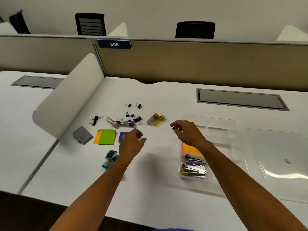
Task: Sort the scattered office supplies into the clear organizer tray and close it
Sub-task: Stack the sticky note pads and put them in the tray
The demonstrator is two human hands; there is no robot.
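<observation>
On the white table (150, 180), a grey pad (82, 135), green sticky notes (106, 136) and binder clips (133, 116) lie scattered at the left. The left hand (131, 144) hovers over a purple pad (123, 136), fingers loosely curled and empty. The right hand (187, 132), fingers spread and empty, hangs above the clear tray (215, 124), whose near compartment holds staplers (194, 167).

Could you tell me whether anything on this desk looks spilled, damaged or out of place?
Nothing looks spilled or broken. The binder clips and small vials simply lie scattered, unsorted, while staplers and sticky notes already sit in the clear tray. Both hands are empty.
</observation>
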